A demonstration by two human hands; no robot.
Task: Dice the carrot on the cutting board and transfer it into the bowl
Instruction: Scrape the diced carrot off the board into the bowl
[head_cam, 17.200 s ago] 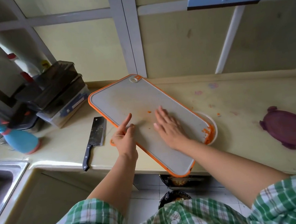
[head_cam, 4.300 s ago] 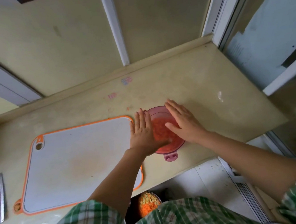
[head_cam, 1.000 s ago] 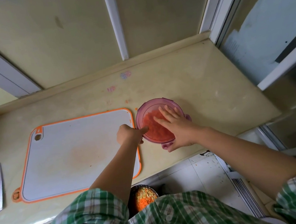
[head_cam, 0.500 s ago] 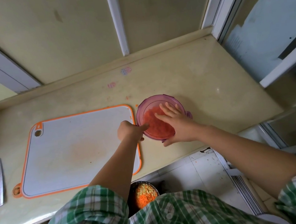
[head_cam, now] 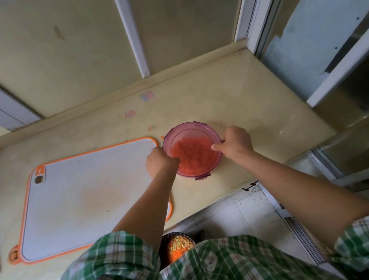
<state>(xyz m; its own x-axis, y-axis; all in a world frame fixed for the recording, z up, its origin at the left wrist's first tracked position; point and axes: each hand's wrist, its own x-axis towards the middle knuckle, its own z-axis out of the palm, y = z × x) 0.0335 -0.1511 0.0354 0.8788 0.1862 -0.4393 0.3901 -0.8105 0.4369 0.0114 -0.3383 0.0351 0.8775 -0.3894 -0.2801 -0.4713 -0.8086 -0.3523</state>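
We note a cream bench [head_cam: 245, 108] under a paneled wall [head_cam: 73, 48], the cutting board [head_cam: 88, 199] just left of the bowl [head_cam: 217, 159]. Through its purple lid [head_cam: 201, 177] we see diced carrot [head_cam: 192, 155]. A pan [head_cam: 162, 250] on the floor holds yellow and orange dice [head_cam: 177, 246]. The left hand [head_cam: 158, 162] and right hand [head_cam: 235, 143] curl on the bowl's opposite rims, gripping; half a second back the right lay flat on top

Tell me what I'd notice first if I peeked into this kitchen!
The bright orange carrot dice jump out first, glowing inside the purple-lidded bowl in the middle of the counter. The left hand and right hand grip its two sides. Next comes the big white cutting board with its orange edge, lying flat just left of the bowl.
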